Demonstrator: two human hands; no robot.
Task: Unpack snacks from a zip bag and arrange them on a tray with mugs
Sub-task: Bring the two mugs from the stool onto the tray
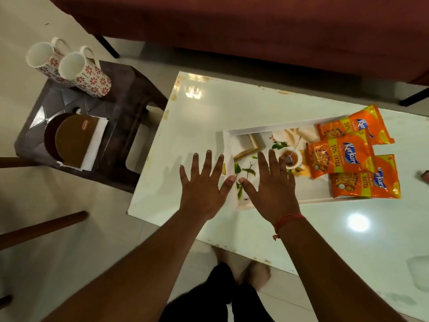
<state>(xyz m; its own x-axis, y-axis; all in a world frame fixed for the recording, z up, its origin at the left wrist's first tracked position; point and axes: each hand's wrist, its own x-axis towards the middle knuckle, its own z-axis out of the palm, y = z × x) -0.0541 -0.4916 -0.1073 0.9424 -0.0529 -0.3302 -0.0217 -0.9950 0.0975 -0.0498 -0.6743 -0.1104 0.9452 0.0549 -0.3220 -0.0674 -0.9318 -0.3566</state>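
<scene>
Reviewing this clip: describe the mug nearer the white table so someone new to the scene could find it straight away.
Left of the white table stands a dark plastic stool. Two floral mugs sit on its far corner; the mug meant is the right-hand one, closer to the table, while its twin stands farther left.

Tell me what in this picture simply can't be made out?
- Head view: the tray print is partly hidden by the right hand and the snack packets.
- The small object is cut off by the right edge.
- The label on the brown package is too small.
</scene>
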